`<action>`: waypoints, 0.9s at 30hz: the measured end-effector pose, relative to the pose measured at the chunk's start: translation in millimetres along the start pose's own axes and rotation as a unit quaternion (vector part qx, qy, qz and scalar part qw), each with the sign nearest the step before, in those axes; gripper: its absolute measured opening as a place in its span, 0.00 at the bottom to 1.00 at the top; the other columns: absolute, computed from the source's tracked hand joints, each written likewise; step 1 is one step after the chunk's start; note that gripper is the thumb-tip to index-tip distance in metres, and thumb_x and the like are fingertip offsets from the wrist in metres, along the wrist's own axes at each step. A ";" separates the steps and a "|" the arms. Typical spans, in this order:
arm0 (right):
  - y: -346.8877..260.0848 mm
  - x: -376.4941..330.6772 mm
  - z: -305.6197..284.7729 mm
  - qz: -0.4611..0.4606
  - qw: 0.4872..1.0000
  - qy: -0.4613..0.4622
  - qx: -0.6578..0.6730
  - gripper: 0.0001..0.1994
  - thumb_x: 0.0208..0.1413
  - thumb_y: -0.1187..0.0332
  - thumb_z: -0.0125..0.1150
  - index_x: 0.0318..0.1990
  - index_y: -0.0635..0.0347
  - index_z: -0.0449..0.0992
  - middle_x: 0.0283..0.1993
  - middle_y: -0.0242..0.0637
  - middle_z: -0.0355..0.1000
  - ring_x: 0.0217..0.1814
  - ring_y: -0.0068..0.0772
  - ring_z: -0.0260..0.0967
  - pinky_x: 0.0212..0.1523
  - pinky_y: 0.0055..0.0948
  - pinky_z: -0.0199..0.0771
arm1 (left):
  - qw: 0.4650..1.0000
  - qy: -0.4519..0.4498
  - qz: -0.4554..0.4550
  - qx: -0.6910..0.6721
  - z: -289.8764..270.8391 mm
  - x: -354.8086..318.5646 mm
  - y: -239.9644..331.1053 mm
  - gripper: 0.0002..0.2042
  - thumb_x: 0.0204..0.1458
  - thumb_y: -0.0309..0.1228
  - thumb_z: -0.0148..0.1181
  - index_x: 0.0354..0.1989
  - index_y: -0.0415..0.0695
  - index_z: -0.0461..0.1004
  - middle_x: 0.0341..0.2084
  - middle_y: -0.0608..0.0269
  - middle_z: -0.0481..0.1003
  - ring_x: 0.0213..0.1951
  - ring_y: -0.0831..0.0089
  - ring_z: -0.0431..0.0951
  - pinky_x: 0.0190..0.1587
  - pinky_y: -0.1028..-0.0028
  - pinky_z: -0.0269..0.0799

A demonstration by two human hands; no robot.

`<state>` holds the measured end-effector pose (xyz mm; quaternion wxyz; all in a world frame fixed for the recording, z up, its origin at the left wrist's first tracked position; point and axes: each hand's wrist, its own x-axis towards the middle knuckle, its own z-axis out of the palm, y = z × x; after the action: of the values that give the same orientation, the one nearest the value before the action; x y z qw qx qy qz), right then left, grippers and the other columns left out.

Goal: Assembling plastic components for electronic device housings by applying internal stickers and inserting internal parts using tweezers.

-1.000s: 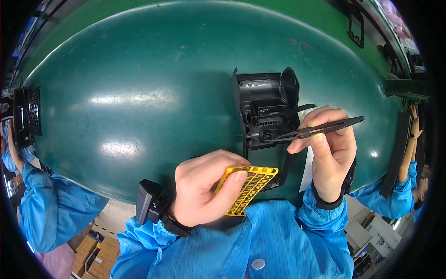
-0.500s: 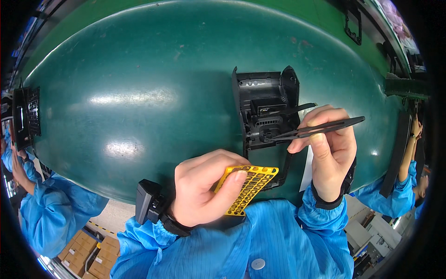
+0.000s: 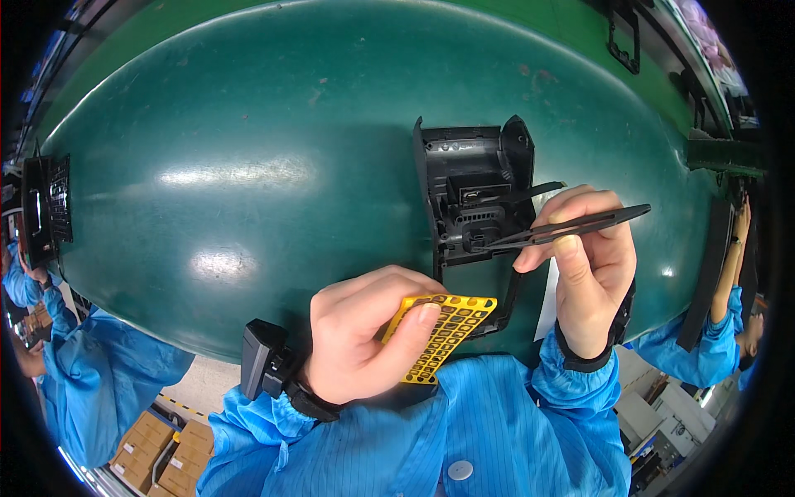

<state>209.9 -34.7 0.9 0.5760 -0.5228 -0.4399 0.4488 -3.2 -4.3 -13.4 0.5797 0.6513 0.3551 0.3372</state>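
Observation:
My left hand (image 3: 368, 331) pinches a yellow sheet (image 3: 451, 331) covered in rows of small dark shapes, held low in front of my chest. Between the thumb and fingers of my right hand (image 3: 584, 265) is a pair of black tweezers (image 3: 580, 226). Their tips reach into a black plastic housing (image 3: 443, 195) lying on the green table, at its lower inner part. Whether the tips grip anything is too small to tell. A black strip (image 3: 530, 193) sticks out of the housing toward my right fingers. Partly hidden behind my hands is a thin black frame (image 3: 507, 302).
The green table (image 3: 248, 99) curves around the work. A white paper piece (image 3: 547, 302) lies beside my right wrist. Black parts stand at the left edge (image 3: 48, 199), and a black frame (image 3: 625, 41) lies far right. Co-workers in blue sleeves (image 3: 108, 356) are on both sides; cardboard boxes (image 3: 145, 439) sit lower left.
My hands, the sheet and the housing stay almost where they were; the tweezers' rear end has shifted very slightly. The co-workers' arms at both sides have moved.

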 end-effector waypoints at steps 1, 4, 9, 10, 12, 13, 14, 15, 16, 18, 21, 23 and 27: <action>1.0 1.4 6.6 0.002 1.000 0.002 -0.001 0.09 0.59 0.74 0.54 0.44 0.70 0.65 0.39 0.43 0.67 0.32 0.26 0.72 0.34 0.21 0.75 | 1.000 -0.003 -0.001 -0.001 -7.3 0.4 -1.6 0.12 0.58 0.31 0.51 0.31 0.33 0.74 0.29 0.49 0.78 0.28 0.68 0.79 0.32 0.74 0.73; 3.4 5.0 17.0 0.005 1.000 0.000 0.000 0.09 0.59 0.74 0.54 0.44 0.70 0.66 0.39 0.42 0.67 0.32 0.26 0.72 0.35 0.21 0.75 | 1.000 -0.002 -0.001 -0.006 -18.0 -0.2 -4.8 0.12 0.58 0.31 0.51 0.31 0.33 0.74 0.29 0.49 0.78 0.28 0.68 0.79 0.32 0.74 0.73; 3.2 4.9 21.7 0.003 1.000 -0.001 -0.014 0.09 0.59 0.75 0.54 0.44 0.70 0.66 0.39 0.43 0.67 0.33 0.27 0.72 0.36 0.23 0.76 | 1.000 0.015 0.011 -0.017 -19.2 0.5 -5.8 0.04 0.51 0.22 0.57 0.30 0.33 0.74 0.26 0.50 0.77 0.25 0.66 0.78 0.28 0.76 0.71; 2.8 4.2 22.7 -0.004 1.000 -0.001 -0.023 0.09 0.59 0.75 0.54 0.44 0.70 0.65 0.39 0.43 0.67 0.33 0.27 0.72 0.36 0.24 0.76 | 1.000 0.015 0.011 -0.017 -19.9 0.3 -5.3 0.04 0.51 0.22 0.57 0.30 0.33 0.74 0.26 0.50 0.77 0.25 0.66 0.78 0.28 0.76 0.71; 2.4 1.8 24.5 -0.028 0.998 -0.005 -0.055 0.09 0.59 0.75 0.54 0.44 0.69 0.66 0.40 0.44 0.67 0.33 0.27 0.72 0.37 0.24 0.76 | 1.000 -0.003 -0.013 -0.004 -21.6 -0.9 -3.8 0.12 0.58 0.31 0.51 0.31 0.33 0.74 0.29 0.50 0.78 0.29 0.69 0.79 0.32 0.74 0.73; 2.2 0.2 25.7 -0.053 0.995 -0.009 -0.087 0.09 0.59 0.74 0.53 0.44 0.69 0.66 0.40 0.45 0.67 0.34 0.27 0.72 0.37 0.25 0.76 | 1.000 -0.003 -0.012 -0.005 -21.7 -1.1 -3.8 0.12 0.58 0.31 0.51 0.31 0.33 0.74 0.29 0.50 0.78 0.29 0.69 0.79 0.32 0.74 0.73; 3.2 -2.3 27.1 -0.072 0.994 -0.001 -0.081 0.10 0.55 0.77 0.57 0.43 0.69 0.67 0.40 0.46 0.68 0.34 0.32 0.73 0.38 0.27 0.75 | 1.000 -0.003 -0.013 -0.001 -21.7 -1.4 -3.9 0.12 0.58 0.30 0.52 0.30 0.33 0.74 0.29 0.50 0.78 0.28 0.68 0.79 0.32 0.74 0.73; 2.0 -2.2 26.0 -0.072 0.994 -0.001 -0.081 0.10 0.55 0.77 0.57 0.43 0.69 0.67 0.40 0.46 0.68 0.34 0.32 0.73 0.38 0.27 0.75 | 1.000 -0.001 -0.014 0.003 -22.2 -1.5 -4.1 0.11 0.57 0.30 0.52 0.30 0.33 0.74 0.29 0.50 0.78 0.28 0.68 0.79 0.32 0.74 0.73; -0.2 -1.7 23.3 -0.138 0.972 -0.035 -0.187 0.11 0.51 0.79 0.60 0.42 0.68 0.69 0.40 0.46 0.69 0.34 0.35 0.73 0.38 0.28 0.75 | 1.000 0.000 -0.014 0.003 -22.9 -1.6 -4.5 0.11 0.57 0.30 0.52 0.30 0.33 0.74 0.29 0.50 0.78 0.28 0.68 0.79 0.32 0.74 0.73; -1.5 -6.6 26.8 -0.192 0.937 -0.048 -0.289 0.16 0.37 0.82 0.67 0.38 0.64 0.75 0.39 0.45 0.71 0.37 0.43 0.74 0.37 0.30 0.75 | 1.000 0.001 -0.005 0.007 -23.7 -1.1 -4.4 0.10 0.56 0.27 0.52 0.30 0.32 0.74 0.29 0.49 0.78 0.28 0.67 0.79 0.32 0.73 0.74; -3.9 -14.9 29.9 -0.188 0.907 -0.061 -0.371 0.17 0.32 0.84 0.68 0.35 0.61 0.78 0.41 0.42 0.71 0.39 0.40 0.74 0.36 0.28 0.76 | 1.000 0.000 -0.017 0.000 -24.0 0.0 -1.4 0.08 0.54 0.25 0.51 0.29 0.32 0.74 0.28 0.49 0.78 0.28 0.67 0.79 0.33 0.73 0.74; -0.2 -17.7 29.5 -0.198 0.908 -0.058 -0.365 0.17 0.33 0.83 0.68 0.35 0.61 0.78 0.42 0.42 0.71 0.38 0.40 0.74 0.35 0.27 0.76 | 1.000 0.002 -0.011 -0.002 -22.5 1.5 -1.1 0.08 0.54 0.24 0.51 0.29 0.32 0.74 0.28 0.49 0.78 0.28 0.66 0.79 0.33 0.73 0.74; -12.7 -16.5 22.7 -0.151 0.939 -0.040 -0.305 0.13 0.37 0.81 0.68 0.35 0.62 0.78 0.43 0.43 0.71 0.40 0.39 0.73 0.37 0.28 0.76 | 0.999 -0.002 -0.010 0.036 -20.1 2.3 2.0 0.07 0.53 0.24 0.51 0.28 0.33 0.74 0.29 0.50 0.79 0.30 0.62 0.79 0.37 0.69 0.74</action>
<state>185.0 -46.7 14.4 0.4321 -0.5824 -0.6521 0.2211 -19.0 7.9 -9.3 0.5600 0.6687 0.3726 0.3170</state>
